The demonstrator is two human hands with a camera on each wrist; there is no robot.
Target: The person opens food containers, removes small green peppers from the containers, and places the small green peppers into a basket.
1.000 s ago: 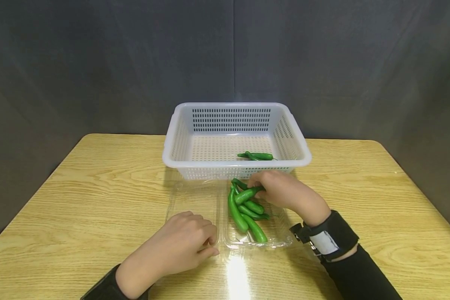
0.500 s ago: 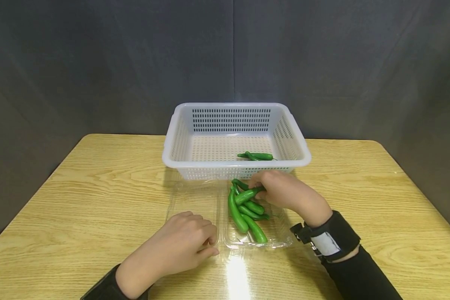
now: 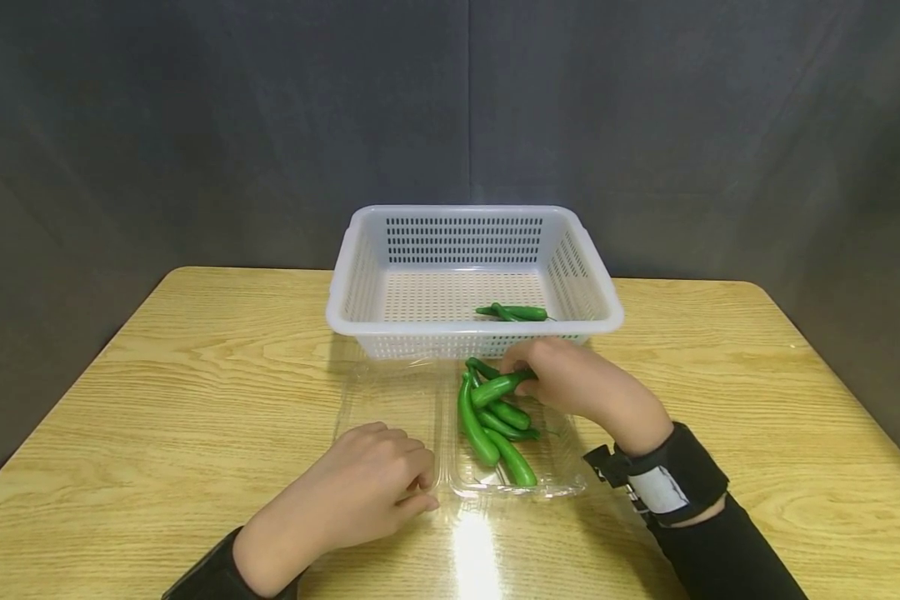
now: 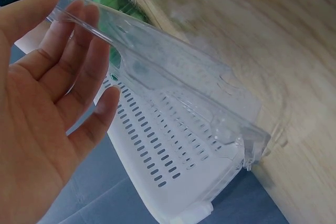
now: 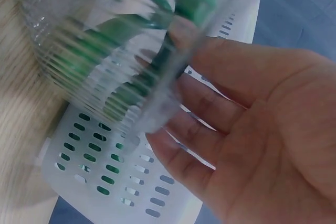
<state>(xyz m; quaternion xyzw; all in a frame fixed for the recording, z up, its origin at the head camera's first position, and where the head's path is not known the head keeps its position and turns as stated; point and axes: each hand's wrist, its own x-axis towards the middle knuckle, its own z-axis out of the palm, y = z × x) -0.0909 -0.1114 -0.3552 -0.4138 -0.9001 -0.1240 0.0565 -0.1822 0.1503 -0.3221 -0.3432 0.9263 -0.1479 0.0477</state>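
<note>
A clear hinged plastic container (image 3: 570, 482) lies opened out on the table, its lid half (image 3: 390, 400) to the left. Several green chili peppers (image 3: 478, 425) are piled in its right half. My right hand (image 3: 570, 379) pinches one green chili pepper (image 3: 497, 388) at the top of the pile, between thumb and fingers. At the near edge by the hinge, my left hand (image 3: 367, 479) holds the clear plastic container. In the left wrist view the thumb and fingers of that hand (image 4: 68, 72) straddle the plastic edge. The right wrist view is partly blurred.
Behind the container stands a white perforated basket (image 3: 472, 327), with a few green chili peppers (image 3: 523, 312) at its front right. The wooden table (image 3: 195, 367) extends to both sides. A dark curtain (image 3: 270, 125) hangs beyond its far edge.
The right hand and its pepper have shifted very slightly right. The left hand keeps its place, and the peppers in the basket have not moved.
</note>
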